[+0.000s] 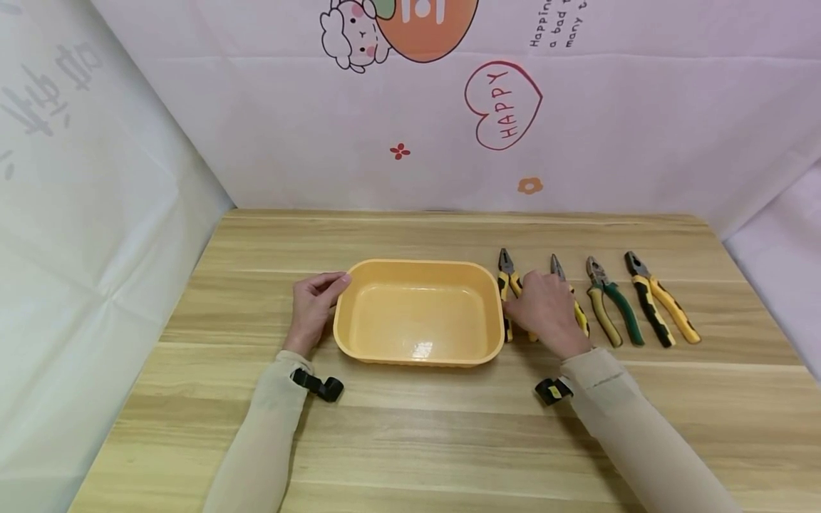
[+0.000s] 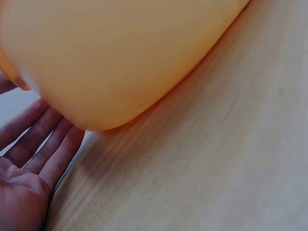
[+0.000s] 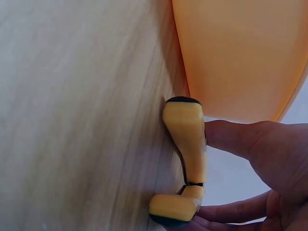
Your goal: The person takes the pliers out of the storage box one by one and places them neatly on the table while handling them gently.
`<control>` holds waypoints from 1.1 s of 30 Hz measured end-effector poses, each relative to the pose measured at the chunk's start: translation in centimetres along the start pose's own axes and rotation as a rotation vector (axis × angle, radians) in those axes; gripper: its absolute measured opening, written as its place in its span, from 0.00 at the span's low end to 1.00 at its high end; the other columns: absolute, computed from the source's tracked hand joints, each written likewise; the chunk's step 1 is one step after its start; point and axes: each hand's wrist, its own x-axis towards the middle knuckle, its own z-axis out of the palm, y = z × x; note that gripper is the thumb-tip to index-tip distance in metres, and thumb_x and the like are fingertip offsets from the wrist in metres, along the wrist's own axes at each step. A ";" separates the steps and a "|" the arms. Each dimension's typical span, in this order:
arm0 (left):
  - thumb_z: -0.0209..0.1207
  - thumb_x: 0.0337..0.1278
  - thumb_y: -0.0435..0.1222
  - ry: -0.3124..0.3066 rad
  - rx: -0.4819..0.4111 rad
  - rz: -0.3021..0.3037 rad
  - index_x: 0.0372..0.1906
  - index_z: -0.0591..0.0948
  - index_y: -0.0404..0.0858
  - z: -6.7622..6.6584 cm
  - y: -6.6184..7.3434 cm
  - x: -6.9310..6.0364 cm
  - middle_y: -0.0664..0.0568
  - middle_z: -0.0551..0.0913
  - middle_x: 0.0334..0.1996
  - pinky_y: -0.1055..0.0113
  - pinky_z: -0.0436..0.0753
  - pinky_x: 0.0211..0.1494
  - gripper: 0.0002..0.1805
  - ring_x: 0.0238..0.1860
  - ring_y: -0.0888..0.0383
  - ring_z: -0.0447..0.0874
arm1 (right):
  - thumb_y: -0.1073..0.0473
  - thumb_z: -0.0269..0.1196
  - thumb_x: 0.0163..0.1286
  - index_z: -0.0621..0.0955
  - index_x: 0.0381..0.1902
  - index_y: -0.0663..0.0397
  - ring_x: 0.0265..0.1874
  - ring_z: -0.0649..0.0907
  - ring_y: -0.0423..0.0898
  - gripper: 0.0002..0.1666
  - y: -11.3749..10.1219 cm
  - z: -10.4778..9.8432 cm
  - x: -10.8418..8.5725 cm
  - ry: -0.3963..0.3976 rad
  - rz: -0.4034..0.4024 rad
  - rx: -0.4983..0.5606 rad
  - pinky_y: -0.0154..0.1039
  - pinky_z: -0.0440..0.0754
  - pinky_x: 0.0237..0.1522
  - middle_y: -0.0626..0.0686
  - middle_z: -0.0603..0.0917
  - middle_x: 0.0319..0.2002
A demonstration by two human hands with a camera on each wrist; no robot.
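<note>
A yellow plastic basin (image 1: 420,292) stands on the wooden table, its inside bare. At its left end is my left hand (image 1: 314,306), touching the rim and outer wall; the fingers (image 2: 48,130) look fairly straight in the left wrist view. My right hand (image 1: 545,310) is just beyond the basin's right end. It pinches the black-and-yellow handles of the nearest pliers (image 1: 506,262), with the thumb on one handle (image 3: 185,130) and fingers by the other. These pliers lie beside the basin wall, jaws pointing away from me. The right hand partly covers them.
Partly behind the right hand lie needle-nose pliers (image 1: 557,266) with yellow-and-black grips. Farther right are pliers with green and tan grips (image 1: 619,308), then another yellow-and-black pair (image 1: 661,296). A printed white cloth (image 1: 308,149) hangs behind the table (image 1: 417,449).
</note>
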 end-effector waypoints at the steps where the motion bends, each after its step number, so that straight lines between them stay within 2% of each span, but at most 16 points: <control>1: 0.66 0.65 0.32 0.000 0.000 0.001 0.47 0.83 0.19 0.0 0.0 0.0 0.55 0.89 0.34 0.68 0.89 0.40 0.17 0.34 0.61 0.88 | 0.50 0.67 0.63 0.67 0.10 0.51 0.08 0.69 0.44 0.28 0.0 0.0 0.0 0.000 -0.001 0.000 0.35 0.65 0.10 0.47 0.65 0.08; 10: 0.66 0.65 0.31 0.004 -0.006 0.003 0.47 0.83 0.19 -0.1 0.0 0.0 0.55 0.89 0.33 0.68 0.89 0.40 0.16 0.34 0.61 0.87 | 0.50 0.66 0.65 0.69 0.11 0.52 0.08 0.72 0.45 0.27 -0.1 -0.1 -0.3 -0.028 0.007 -0.005 0.34 0.66 0.08 0.50 0.69 0.09; 17: 0.66 0.64 0.31 -0.002 -0.006 -0.004 0.47 0.83 0.18 -0.1 0.1 -0.1 0.54 0.88 0.33 0.69 0.89 0.41 0.16 0.35 0.61 0.87 | 0.48 0.67 0.68 0.69 0.10 0.53 0.08 0.72 0.44 0.30 -0.2 -0.4 -0.7 -0.057 0.015 -0.012 0.33 0.67 0.09 0.50 0.70 0.10; 24: 0.66 0.65 0.32 -0.001 0.004 -0.004 0.47 0.83 0.19 -0.1 0.0 -0.1 0.55 0.89 0.33 0.69 0.89 0.40 0.16 0.34 0.61 0.87 | 0.46 0.67 0.69 0.68 0.11 0.53 0.12 0.72 0.47 0.32 -0.3 -0.5 -1.0 -0.007 0.006 0.000 0.36 0.67 0.14 0.51 0.69 0.13; 28: 0.66 0.64 0.31 0.002 -0.005 0.003 0.46 0.83 0.19 -0.2 -0.1 -0.1 0.55 0.89 0.33 0.69 0.89 0.40 0.16 0.34 0.61 0.87 | 0.44 0.66 0.69 0.72 0.18 0.58 0.15 0.71 0.48 0.29 -0.3 -0.8 -1.4 0.035 0.002 0.006 0.35 0.64 0.14 0.55 0.70 0.18; 31: 0.66 0.64 0.31 0.004 -0.008 0.004 0.46 0.83 0.18 -0.2 -0.1 -0.2 0.54 0.88 0.33 0.70 0.89 0.40 0.16 0.34 0.61 0.87 | 0.42 0.66 0.70 0.81 0.34 0.69 0.20 0.77 0.52 0.29 -0.3 -1.2 -1.9 0.064 -0.018 0.010 0.37 0.69 0.12 0.65 0.80 0.28; 33: 0.66 0.64 0.31 0.006 -0.007 0.006 0.46 0.83 0.18 -0.2 -0.1 -0.2 0.54 0.88 0.33 0.70 0.89 0.40 0.16 0.34 0.62 0.86 | 0.42 0.66 0.70 0.82 0.47 0.73 0.26 0.82 0.58 0.33 -0.3 -1.5 -2.3 0.083 -0.034 0.017 0.43 0.77 0.15 0.70 0.83 0.38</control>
